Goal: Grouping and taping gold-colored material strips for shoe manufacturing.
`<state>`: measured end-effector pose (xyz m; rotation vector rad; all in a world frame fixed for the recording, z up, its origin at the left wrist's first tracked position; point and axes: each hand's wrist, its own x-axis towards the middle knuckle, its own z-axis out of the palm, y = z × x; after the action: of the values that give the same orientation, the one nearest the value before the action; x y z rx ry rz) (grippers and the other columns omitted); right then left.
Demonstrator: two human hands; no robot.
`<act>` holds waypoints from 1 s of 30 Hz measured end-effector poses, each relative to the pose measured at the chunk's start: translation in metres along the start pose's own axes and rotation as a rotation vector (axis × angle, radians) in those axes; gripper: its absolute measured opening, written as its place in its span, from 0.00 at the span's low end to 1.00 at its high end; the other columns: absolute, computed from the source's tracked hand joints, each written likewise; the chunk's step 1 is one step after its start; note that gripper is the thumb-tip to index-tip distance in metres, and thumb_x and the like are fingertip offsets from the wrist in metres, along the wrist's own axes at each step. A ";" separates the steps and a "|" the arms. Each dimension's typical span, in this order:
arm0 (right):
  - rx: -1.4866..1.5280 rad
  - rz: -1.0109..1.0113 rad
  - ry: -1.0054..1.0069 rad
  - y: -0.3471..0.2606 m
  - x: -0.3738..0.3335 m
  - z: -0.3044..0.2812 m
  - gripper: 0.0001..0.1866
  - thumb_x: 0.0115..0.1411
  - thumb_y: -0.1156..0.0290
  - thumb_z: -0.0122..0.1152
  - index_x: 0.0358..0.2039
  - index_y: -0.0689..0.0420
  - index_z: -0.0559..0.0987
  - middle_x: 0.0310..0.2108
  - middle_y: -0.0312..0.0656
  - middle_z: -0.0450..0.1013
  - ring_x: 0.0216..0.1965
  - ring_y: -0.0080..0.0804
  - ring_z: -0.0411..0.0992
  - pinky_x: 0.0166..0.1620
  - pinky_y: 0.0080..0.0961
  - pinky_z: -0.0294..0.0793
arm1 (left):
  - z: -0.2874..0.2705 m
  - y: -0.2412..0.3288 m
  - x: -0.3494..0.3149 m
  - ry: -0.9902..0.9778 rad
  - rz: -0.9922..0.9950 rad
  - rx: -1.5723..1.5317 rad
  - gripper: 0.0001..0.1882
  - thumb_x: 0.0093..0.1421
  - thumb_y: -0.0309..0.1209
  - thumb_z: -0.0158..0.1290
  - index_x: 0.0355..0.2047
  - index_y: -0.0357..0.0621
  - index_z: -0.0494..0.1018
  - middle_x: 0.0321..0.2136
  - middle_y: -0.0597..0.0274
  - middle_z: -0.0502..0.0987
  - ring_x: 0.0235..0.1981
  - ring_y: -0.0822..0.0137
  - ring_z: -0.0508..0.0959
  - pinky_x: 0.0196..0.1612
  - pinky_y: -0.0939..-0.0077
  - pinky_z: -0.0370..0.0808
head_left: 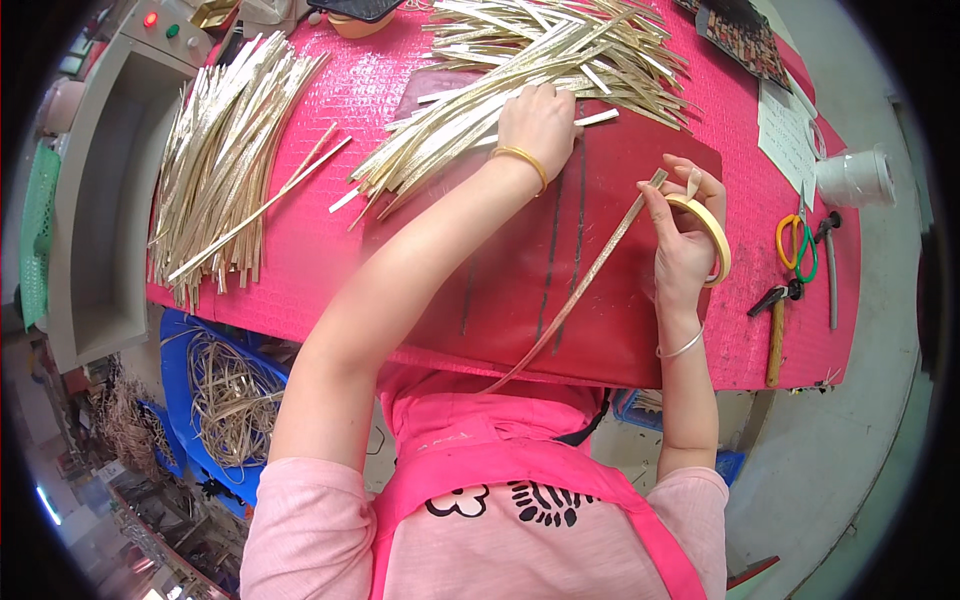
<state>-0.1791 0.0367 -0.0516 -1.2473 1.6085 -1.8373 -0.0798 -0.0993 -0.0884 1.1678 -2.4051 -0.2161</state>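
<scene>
My right hand (690,225) pinches the upper end of a narrow gold strip (597,272) between thumb and fingers. The strip hangs slantwise down over the front edge of the red mat (620,310). A roll of pale yellow tape (716,238) is hooked on that same hand. My left hand (540,128) is curled down at the near side of a loose pile of gold strips (570,55). A pale strip end (600,118) sticks out to its right, and its fingertips are partly hidden.
Another bundle of gold strips (225,160) lies at the table's left. Scissors (798,245), a wooden-handled hammer (776,340) and a white spool (855,178) are on the right. A blue tub (180,380) of strip scraps stands below left, beside a grey machine (95,190).
</scene>
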 end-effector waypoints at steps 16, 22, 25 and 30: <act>0.376 0.218 0.103 -0.014 0.004 0.003 0.12 0.44 0.83 0.58 0.30 0.59 0.67 0.25 0.35 0.68 0.27 0.18 0.67 0.31 0.12 0.67 | -0.080 0.032 -0.028 -0.451 -0.424 -1.260 0.10 0.50 0.25 0.50 0.33 0.32 0.70 0.22 0.61 0.74 0.24 0.75 0.74 0.27 0.87 0.70; 0.313 0.135 0.121 -0.027 0.006 0.002 0.13 0.44 0.82 0.59 0.31 0.59 0.67 0.26 0.34 0.66 0.27 0.18 0.66 0.31 0.12 0.67 | -0.101 0.054 -0.057 -0.628 -0.491 -1.555 0.14 0.53 0.28 0.48 0.37 0.30 0.67 0.28 0.54 0.74 0.28 0.71 0.75 0.29 0.86 0.71; 0.278 0.095 0.124 -0.033 0.004 0.001 0.14 0.44 0.82 0.59 0.31 0.58 0.67 0.27 0.35 0.66 0.28 0.19 0.66 0.32 0.13 0.67 | -0.100 0.057 -0.060 -0.622 -0.513 -1.593 0.15 0.54 0.29 0.46 0.39 0.30 0.66 0.28 0.53 0.74 0.30 0.69 0.75 0.31 0.83 0.72; 0.376 0.049 0.118 -0.040 0.005 -0.001 0.15 0.43 0.83 0.60 0.32 0.58 0.67 0.28 0.35 0.67 0.30 0.20 0.66 0.33 0.15 0.68 | -0.106 0.068 -0.064 -0.662 -0.522 -1.634 0.15 0.56 0.30 0.44 0.39 0.30 0.66 0.30 0.53 0.74 0.31 0.69 0.75 0.34 0.82 0.72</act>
<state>-0.1727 0.0441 -0.0123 -0.9411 1.2552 -2.0930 -0.0438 -0.0006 0.0066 0.7692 -1.2597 -2.3791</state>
